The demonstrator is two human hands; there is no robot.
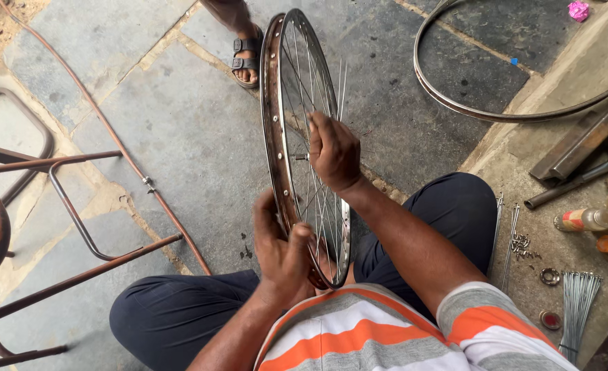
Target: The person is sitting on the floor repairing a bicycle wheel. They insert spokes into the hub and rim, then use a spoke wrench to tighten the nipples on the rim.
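Wheel upright between the knees

Wheel [297, 137] stands on edge at centre; left hand [280, 251] clamps its rim at six o'clock, right hand [333, 152] pinches spokes. Orange-banded bottle [591, 220] lies at three o'clock, bare rim [455, 103] at one.

A single view is given, taken from the person's head and aimed steeply down and forward. The lap, both forearms and the upright spoked metal bicycle wheel [304, 148] are seen close; grey stone paving [180, 130] is seen beyond.
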